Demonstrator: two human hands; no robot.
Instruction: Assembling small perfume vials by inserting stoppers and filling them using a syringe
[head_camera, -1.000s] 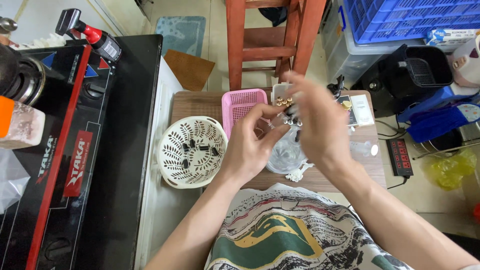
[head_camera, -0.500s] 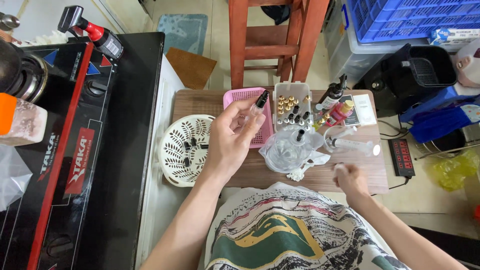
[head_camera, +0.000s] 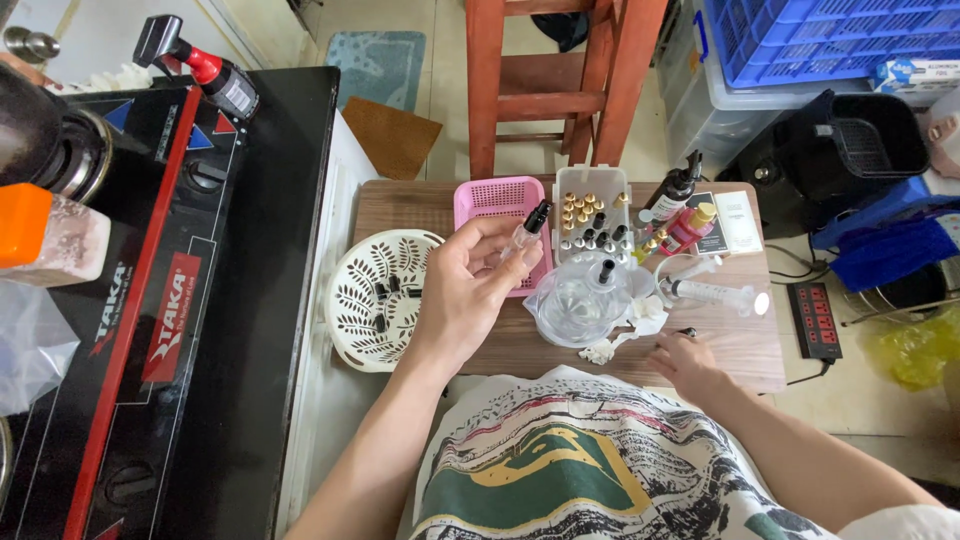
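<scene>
Since half a second back: right hand (head_camera: 688, 362) slid a bit further right along the table's near edge, left hand (head_camera: 470, 290) barely shifted, same raised pose over the small wooden table (head_camera: 420, 205).

Nearest: right hand lies low on the table, fingers loosely spread, palm down, fingertips touching or just beside a tiny dark piece (head_camera: 688, 331); cannot tell if it pinches anything.

Left hand is closed around a small clear spray vial (head_camera: 528, 228) with a black cap, pinched between thumb and fingers, tilted, cap end up-right. Vial sits above the near edge of the pink basket (head_camera: 490, 196).

Between the hands: clear round bowl (head_camera: 580, 302) with a black-topped vial standing in it, crumpled white tissue (head_camera: 620, 335) just beside. Right of the bowl, a plastic syringe (head_camera: 715, 293) lying flat.

Left of the left hand: white openwork basket (head_camera: 365, 300) holding a few small dark caps.

Further back: clear tray (head_camera: 592, 215) of gold and black caps, dark dropper bottle (head_camera: 670, 195), small pink bottle (head_camera: 688, 228). Beyond the table, a red wooden stool (head_camera: 560, 80).
</scene>
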